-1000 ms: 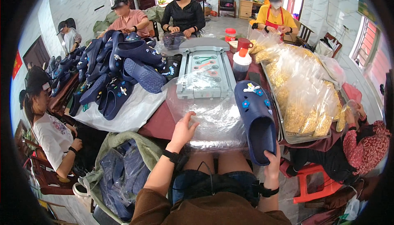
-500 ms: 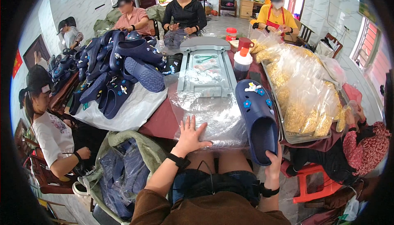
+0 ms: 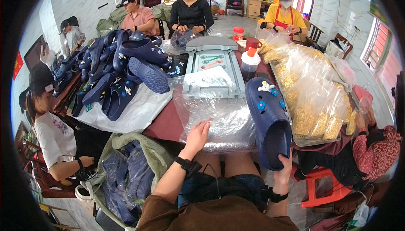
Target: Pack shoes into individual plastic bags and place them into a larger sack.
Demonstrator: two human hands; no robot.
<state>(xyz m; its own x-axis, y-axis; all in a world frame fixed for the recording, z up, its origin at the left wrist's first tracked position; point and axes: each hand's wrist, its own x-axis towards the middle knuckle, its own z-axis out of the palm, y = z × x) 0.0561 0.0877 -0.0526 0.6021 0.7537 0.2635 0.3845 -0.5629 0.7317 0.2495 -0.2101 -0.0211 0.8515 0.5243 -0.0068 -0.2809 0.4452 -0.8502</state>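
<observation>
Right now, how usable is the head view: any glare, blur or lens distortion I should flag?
Head view: strong fisheye, black corners, the grey tray edges bowing; daylight blows out the window and doorway; glare streaks the clear plastic sheet under the left hand; the navy clog in the right hand is sharp, no motion blur.

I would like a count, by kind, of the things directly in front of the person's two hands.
Navy clog, heel gripped by the right hand: 1
Clear plastic bag under the left hand: 1
Grey plastic tray: 1
White squeeze bottle with red cap: 1
Total: 4
</observation>
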